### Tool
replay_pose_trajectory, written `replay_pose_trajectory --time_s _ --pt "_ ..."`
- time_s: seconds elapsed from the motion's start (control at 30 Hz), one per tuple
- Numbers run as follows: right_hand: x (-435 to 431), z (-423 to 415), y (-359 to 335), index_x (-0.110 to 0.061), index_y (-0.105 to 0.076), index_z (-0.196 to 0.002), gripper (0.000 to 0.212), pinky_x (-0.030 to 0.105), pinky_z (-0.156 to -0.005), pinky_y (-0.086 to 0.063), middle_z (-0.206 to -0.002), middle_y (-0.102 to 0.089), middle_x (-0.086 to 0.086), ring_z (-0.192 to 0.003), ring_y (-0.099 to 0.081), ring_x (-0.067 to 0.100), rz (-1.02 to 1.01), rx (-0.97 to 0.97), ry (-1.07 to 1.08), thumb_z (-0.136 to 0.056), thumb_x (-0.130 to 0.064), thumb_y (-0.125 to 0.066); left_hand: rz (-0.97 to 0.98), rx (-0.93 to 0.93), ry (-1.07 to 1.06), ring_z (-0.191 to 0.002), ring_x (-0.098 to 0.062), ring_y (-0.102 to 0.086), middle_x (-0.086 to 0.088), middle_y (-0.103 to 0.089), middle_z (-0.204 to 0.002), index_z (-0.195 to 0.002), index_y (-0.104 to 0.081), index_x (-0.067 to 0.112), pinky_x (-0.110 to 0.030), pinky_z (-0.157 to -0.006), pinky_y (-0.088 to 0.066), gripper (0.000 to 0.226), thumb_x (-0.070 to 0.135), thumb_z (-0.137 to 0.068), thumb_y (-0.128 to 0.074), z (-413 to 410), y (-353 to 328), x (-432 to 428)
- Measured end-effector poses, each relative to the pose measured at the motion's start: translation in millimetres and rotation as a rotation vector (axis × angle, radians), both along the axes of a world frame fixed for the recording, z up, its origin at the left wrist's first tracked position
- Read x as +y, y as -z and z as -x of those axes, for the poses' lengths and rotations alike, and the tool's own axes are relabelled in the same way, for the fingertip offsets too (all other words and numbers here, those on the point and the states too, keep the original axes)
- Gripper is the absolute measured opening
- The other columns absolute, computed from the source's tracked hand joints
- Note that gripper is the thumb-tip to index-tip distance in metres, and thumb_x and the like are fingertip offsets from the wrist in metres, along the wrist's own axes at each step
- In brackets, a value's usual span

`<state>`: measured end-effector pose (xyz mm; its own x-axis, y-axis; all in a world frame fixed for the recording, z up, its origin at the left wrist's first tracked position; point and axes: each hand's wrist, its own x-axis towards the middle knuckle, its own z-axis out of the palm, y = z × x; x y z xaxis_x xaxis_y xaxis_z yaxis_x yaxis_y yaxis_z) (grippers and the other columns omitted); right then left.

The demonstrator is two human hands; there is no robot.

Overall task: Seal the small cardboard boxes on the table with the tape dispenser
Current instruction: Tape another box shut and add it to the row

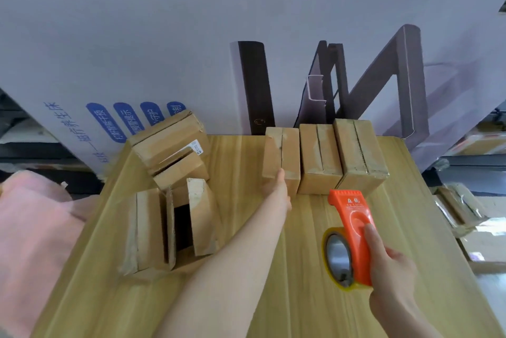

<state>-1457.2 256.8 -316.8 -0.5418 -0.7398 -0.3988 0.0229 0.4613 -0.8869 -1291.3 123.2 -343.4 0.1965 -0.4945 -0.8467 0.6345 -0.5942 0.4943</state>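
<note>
Three small cardboard boxes in a row at the back of the wooden table (273, 296), standing side by side: left box (290, 151), middle box (319, 157), right box (358, 151), each with a slit down the top. Left hand (276, 188) stretched far out, touching the near side of the left box, one finger pointing up against it; other fingers hidden behind the hand, so cannot tell if spread or pressed together. Right hand (388, 263) near the front right of the table, fingers curled round the orange tape dispenser (353, 217), thumb lying flat on top of it. Wide end of the dispenser pointing toward the row of boxes, not touching them. Roll of yellowish clear tape (338, 258) on the left side of the dispenser. More brown boxes on the left of the table: a pile of closed boxes (169, 140) at the back, two open boxes (147, 228) in front with flaps sticking up. Pink cloth (32, 228) beside the table on the left. Big printed cardboard sheet (164, 36) standing behind everything
</note>
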Motion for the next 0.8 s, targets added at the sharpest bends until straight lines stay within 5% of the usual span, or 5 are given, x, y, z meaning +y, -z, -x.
replay_pose_trajectory --time_s 0.13,0.23,0.4,0.57,0.8 --pt "4.7 -17.9 -1.5 -0.004 -0.059 -0.061 0.049 0.031 -0.051 -0.038 -0.055 -0.054 0.007 -0.051 -0.049 0.022 -0.011 -0.025 -0.028 -0.081 -0.048 -0.070 0.301 -0.359 0.192 -0.135 -0.016 -0.040 0.002 -0.032 -0.153 -0.152 -0.018 0.023 -0.032 -0.106 -0.036 0.077 0.039 -0.090 -0.061 -14.2 -12.1 73.5" --pt "7.7 -33.5 -2.6 -0.006 -0.060 -0.063 0.046 0.031 -0.053 -0.039 -0.058 -0.055 0.007 -0.053 -0.050 0.022 -0.016 -0.047 -0.056 -0.081 -0.047 -0.070 0.533 -0.878 0.204 -0.132 -0.002 -0.039 0.009 -0.040 -0.148 -0.147 -0.033 0.024 -0.020 -0.106 -0.035 0.060 0.021 -0.093 -0.059 -47.4 -13.4 130.9" --pt "14.5 -58.0 -7.6 -0.004 -0.059 -0.064 0.047 0.031 -0.053 -0.037 -0.060 -0.053 0.009 -0.053 -0.047 0.023 -0.002 -0.067 -0.122 -0.081 -0.046 -0.071 0.360 -1.692 0.360 -0.144 -0.022 -0.025 -0.008 -0.034 -0.153 -0.144 -0.038 0.011 -0.040 -0.116 -0.027 0.061 0.014 -0.088 -0.063 -119.0 -16.9 140.7" --pt "24.0 -60.7 -14.8 -0.004 -0.063 -0.068 0.044 0.031 -0.054 -0.040 -0.061 -0.059 0.009 -0.055 -0.052 0.023 0.010 -0.080 -0.157 -0.082 -0.045 -0.070 -0.085 -1.522 0.613 -0.147 -0.033 -0.008 -0.023 -0.007 -0.158 -0.151 -0.004 0.002 -0.046 -0.117 -0.019 0.095 0.051 -0.088 -0.056 -158.1 1.4 108.9" --pt "37.1 -23.9 -22.2 -0.007 -0.067 -0.065 0.042 0.030 -0.052 -0.043 -0.049 -0.060 0.001 -0.051 -0.056 0.021 0.025 -0.061 -0.118 -0.080 -0.046 -0.072 -0.062 -1.590 0.854 -0.148 -0.028 0.003 -0.017 0.006 -0.160 -0.151 0.004 0.003 -0.042 -0.120 -0.008 0.100 0.060 -0.086 -0.046 -136.4 37.8 117.8"
